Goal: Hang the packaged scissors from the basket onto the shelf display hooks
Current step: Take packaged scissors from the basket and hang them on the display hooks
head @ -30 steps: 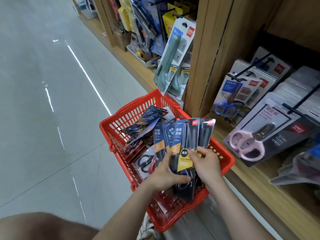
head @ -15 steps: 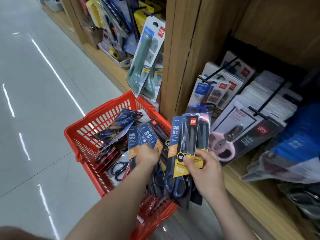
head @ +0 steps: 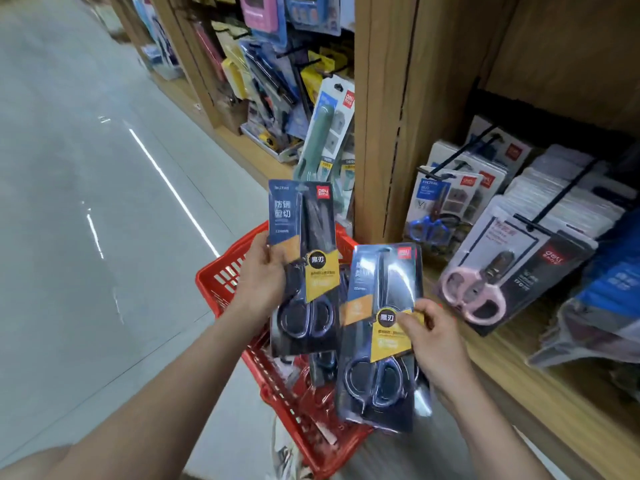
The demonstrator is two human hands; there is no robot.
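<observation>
— What have the hands got?

— The left hand (head: 263, 282) has its thumb across the front of one scissors pack (head: 302, 233) and its fingers curled behind, holding it upright above the red basket (head: 221, 275). The right hand (head: 433, 344) pinches a second pack (head: 379, 344) by its right edge, thumb on the yellow label, lower and nearer the shelf.

— Anything in the way?

— A wooden post (head: 388, 116) stands just behind the two packs. Past it, the black hooks (head: 450, 157) already carry hanging stock: a blue-handled pair (head: 440, 209) at the front of one, a pink-handled pair (head: 502, 282) at the front of another, with the shelf board (head: 519, 368) below. Left of the post hangs a green tool pack (head: 325, 133).

— How do the packs look?

— Dark blue card, red logo at the top corner, yellow band, black blades and dark looped handles under clear glossy plastic.

— How many?

— Two raised, one per hand; there may be more stacked behind the right one, I can't tell. More lie in the one basket, mostly hidden. At least two hooks.
</observation>
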